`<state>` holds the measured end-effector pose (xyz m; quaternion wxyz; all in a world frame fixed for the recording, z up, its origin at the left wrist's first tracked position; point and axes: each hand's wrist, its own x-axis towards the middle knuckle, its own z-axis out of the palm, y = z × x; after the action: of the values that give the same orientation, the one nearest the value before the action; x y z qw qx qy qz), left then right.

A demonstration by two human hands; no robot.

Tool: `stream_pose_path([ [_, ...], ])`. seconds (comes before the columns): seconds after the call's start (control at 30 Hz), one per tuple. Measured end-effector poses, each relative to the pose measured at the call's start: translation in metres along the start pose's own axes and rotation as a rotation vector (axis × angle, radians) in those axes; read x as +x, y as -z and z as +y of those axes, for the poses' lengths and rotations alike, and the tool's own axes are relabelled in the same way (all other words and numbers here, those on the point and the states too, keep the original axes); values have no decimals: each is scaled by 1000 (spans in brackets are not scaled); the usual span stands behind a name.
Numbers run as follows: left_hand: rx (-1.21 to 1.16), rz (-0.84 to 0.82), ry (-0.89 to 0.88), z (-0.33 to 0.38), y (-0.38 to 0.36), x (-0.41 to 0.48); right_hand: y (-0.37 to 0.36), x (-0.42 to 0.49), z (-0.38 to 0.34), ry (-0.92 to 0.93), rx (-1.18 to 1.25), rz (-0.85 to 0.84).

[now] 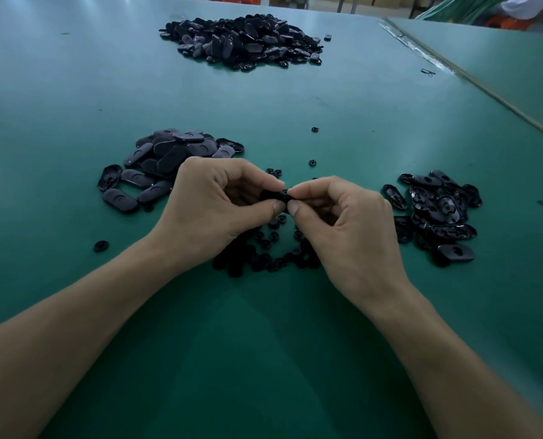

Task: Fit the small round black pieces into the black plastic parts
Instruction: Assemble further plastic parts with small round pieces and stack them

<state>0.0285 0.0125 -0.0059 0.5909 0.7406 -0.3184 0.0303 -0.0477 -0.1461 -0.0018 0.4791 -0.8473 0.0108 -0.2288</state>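
Left grip (219,204) is closed round a small oval black plastic part (271,196), held just above the green tabletop (264,343); its end is pinched by the right grip (346,223). It is judged light, stiff and slick, best pinched at the edges.

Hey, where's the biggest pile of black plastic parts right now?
In the head view, the biggest pile sits at the far centre of the green table, beyond the smaller pile by the left hand.
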Motion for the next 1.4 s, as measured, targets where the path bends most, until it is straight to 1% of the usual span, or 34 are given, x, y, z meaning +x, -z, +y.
stream_pose_path([
  [0.27, 0, 35, -33, -2, -2, 0, 0, 0, -1, 14, -9, 36],
  [0.33, 11, 67, -53, -2, -2, 0, -1, 0, -2, 19, -18, 43],
  [0.4, 65, 149, -74, -3, -2, 0, -2, -2, -3, 33, -53, 50],
  [0.53, 226, 390, -60, -7, 3, 5, -1, -3, 0, 47, -199, 112],
  [0.6, 277, 445, -37, -8, 6, 7, 2, -2, 3, 23, -249, 134],
  [0.67, 318, 451, -3, -9, 9, 8, 5, -3, 3, 1, -313, 144],
  [0.77, 485, 429, 76, -8, 12, 9, 8, -3, 3, -47, -433, 128],
  [0.9, 603, 413, 232, -10, 14, 11, 20, -2, 6, -189, -700, 71],
  [1.0, 673, 394, 296, -14, 15, 13, 30, -2, 4, -296, -821, 48],
  [1.07, 702, 375, 327, -16, 15, 14, 33, -3, 1, -372, -874, -3],
  [1.13, 710, 372, 342, -18, 15, 13, 34, -4, -1, -421, -895, -43],
  [1.27, 675, 412, 325, -18, 16, 13, 36, -4, -3, -440, -911, -82],
  [1.4, 635, 421, 226, -16, 14, 12, 37, -5, -3, -409, -908, -105],
])
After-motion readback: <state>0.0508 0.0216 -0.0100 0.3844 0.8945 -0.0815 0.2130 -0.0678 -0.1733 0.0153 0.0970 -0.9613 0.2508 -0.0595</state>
